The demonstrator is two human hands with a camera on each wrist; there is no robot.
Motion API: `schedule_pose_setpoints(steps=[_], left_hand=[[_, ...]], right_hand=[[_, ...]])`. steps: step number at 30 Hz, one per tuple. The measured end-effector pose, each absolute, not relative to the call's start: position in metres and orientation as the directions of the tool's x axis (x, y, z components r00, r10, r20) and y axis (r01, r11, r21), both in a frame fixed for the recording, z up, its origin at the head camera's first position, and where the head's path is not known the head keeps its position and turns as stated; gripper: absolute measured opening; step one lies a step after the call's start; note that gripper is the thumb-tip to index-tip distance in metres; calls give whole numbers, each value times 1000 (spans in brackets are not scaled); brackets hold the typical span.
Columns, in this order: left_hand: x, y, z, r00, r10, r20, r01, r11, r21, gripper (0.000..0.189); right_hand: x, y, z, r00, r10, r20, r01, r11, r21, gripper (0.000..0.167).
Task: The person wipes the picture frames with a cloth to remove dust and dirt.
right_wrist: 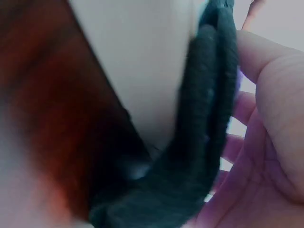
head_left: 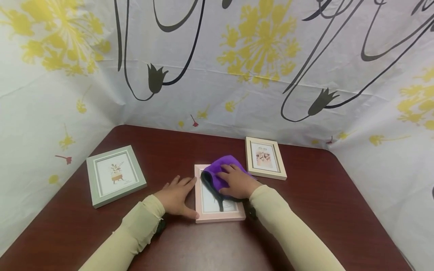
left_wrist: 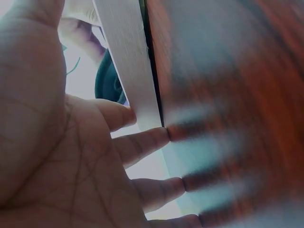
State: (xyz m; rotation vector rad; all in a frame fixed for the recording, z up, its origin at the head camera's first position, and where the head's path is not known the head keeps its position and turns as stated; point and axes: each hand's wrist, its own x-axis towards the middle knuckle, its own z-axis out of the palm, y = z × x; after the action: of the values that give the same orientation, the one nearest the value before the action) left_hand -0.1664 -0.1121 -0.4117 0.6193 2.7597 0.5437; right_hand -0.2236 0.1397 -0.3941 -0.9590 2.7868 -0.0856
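A pink picture frame [head_left: 220, 217] lies flat on the table, its pane partly covered by a purple cloth [head_left: 217, 167] with a dark green underside. My right hand [head_left: 239, 183] rests on top of the cloth with its fingers spread over it. In the right wrist view the folded dark cloth [right_wrist: 194, 142] hangs between the palm and the frame's edge. My left hand [head_left: 176, 197] lies at the frame's left side, fingers spread and thumb at the lower left corner. The left wrist view shows those fingertips against the frame's side [left_wrist: 130, 61] and the tabletop.
A green picture frame [head_left: 98, 188] with a potted-plant print lies at the table's left. Behind the right hand lies a cream frame [head_left: 249, 158] with a flower print. White curtains [head_left: 203, 94] with yellow and grey flowers enclose the dark red table [head_left: 325, 210] at back and sides.
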Motion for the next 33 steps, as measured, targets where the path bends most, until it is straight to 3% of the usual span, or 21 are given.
schedule_pose_setpoints(steps=[9,19,26,29,33], left_hand=[[-168,-115,-412,-880,446,-162,348,839,418,120],[-165,-112,-416,-876,453,-166,353,835,422,120],[-164,-109,-414,-878,442,-182,333,838,432,120],[-164,-108,-414,-880,434,-194,322,844,428,119],[-164,-105,-414,-881,428,-202,314,847,429,118]], right_hand=[[-207,157,-405,-684,-730,9,-721,673,-165,51],[-178,171,-411,-659,-745,104,-746,631,-212,38],[-177,183,-405,-619,-767,171,-780,573,-251,30],[-180,198,-398,-649,-737,189,-754,592,-285,31],[-185,235,-387,-756,-609,240,-655,701,-282,32]])
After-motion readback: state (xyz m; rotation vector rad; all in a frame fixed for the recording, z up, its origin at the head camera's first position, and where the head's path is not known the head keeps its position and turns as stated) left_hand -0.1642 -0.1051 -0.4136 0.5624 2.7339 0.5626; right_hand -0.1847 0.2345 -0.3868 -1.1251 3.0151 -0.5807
